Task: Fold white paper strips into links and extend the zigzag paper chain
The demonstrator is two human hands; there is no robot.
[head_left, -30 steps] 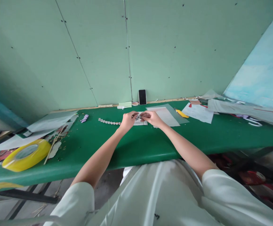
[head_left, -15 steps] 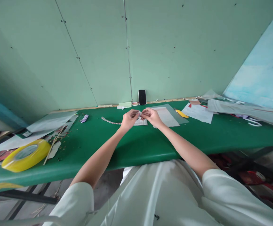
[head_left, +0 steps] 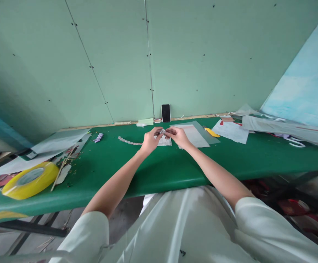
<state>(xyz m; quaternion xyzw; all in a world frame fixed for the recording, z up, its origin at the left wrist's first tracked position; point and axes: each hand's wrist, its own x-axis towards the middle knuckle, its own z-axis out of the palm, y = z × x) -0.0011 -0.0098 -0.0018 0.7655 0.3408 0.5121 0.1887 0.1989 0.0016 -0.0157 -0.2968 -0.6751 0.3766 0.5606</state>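
Pinching a small pale piece [head_left: 162, 132] between them, the fingertips of the left hand [head_left: 150, 140] and the right hand [head_left: 177, 136] come close together over a small white sheet [head_left: 165, 142] on the green table [head_left: 101, 160]. Work on that piece looks unfinished: both hands are on it, and it is not set down. A curved row of small blocks [head_left: 128, 141] seems already formed, lying left of the left hand; whether it runs on into the grip is hidden, and how much remains cannot be told. The piece looks whitish-grey and tiny, mostly covered by fingers, so its shape is unclear; the row's blocks, similarly pale, appear joined end to end.
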